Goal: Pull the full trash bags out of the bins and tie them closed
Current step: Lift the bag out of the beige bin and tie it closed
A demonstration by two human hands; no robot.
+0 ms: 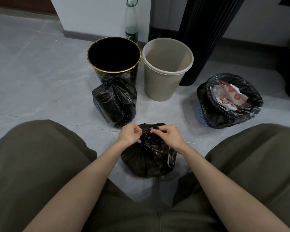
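Head view, note-taker: left hand (130, 133) and right hand (166, 134) each pinch a twisted end of the black trash bag (147, 163), on the floor (40, 77) at 6 o'clock from the beige bin (164, 77).
Checker: Risk?
Note-taker: An uneven pull could tear the thin film or leave the knot loose.

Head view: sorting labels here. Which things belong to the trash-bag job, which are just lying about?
Job: left hand, right hand, bag being tied, tied bag, black bin, beige bin, blue basket, full bag inside.
Lying about: plastic bottle, dark column.
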